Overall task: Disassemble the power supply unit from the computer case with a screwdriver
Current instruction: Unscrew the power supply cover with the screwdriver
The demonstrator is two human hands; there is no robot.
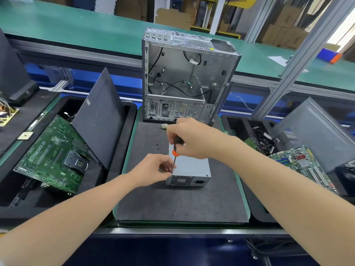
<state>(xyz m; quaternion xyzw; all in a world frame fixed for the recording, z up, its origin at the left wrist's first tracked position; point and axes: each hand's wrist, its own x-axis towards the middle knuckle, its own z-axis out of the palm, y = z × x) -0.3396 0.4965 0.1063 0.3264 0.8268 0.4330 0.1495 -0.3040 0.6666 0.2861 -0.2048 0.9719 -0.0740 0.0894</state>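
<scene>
Head view: right hand (189,140) gripping black-and-orange-handled screwdriver (175,153) near upright, left hand (153,167) below it pinching the shaft near its tip, tip at near-left top edge of grey metal box power supply unit (194,166), on the dark desk (172,204) under both hands, open silver steel computer case (184,77) standing beyond right hand

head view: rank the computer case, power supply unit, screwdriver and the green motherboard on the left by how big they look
1. computer case, largest even though it stands farthest
2. motherboard, partly hidden, so its full extent is unsure
3. power supply unit
4. screwdriver, smallest
</scene>
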